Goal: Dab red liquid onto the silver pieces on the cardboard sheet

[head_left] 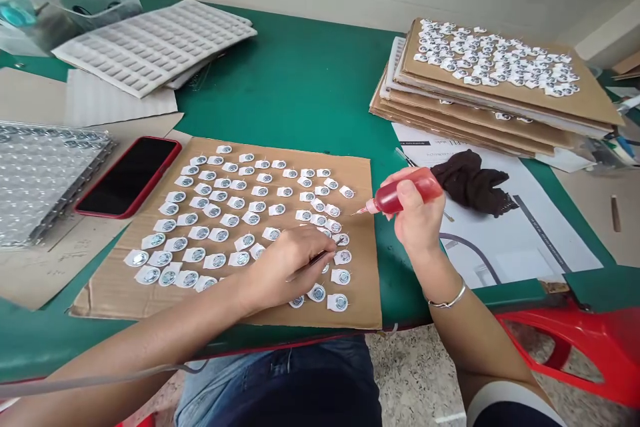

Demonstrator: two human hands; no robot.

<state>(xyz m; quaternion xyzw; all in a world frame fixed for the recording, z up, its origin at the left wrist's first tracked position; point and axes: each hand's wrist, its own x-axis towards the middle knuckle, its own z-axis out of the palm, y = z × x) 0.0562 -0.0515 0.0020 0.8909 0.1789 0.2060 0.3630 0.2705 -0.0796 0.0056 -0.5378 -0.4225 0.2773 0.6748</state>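
Observation:
A brown cardboard sheet [145, 300] lies on the table with rows of small round silver parts on white tabs [239, 258]. My left hand [295, 260] is closed on thin dark tweezers [315, 258] over the sheet's right side. The tweezers' tip reaches one of the parts [341, 240] near the right edge. In my right hand [417, 220] is a squeeze bottle [400, 193] of red liquid, tilted so its thin needle tip points left, just above the sheet. My left hand hides some of the parts.
Stacked cardboard sheets [500, 97] carrying more such parts stand at back right, behind a dark cloth [470, 180] on a printed paper [565, 233]. At left are a phone [130, 177], a clear tray [45, 180] and white trays [155, 43]. A red stool [590, 347] stands lower right.

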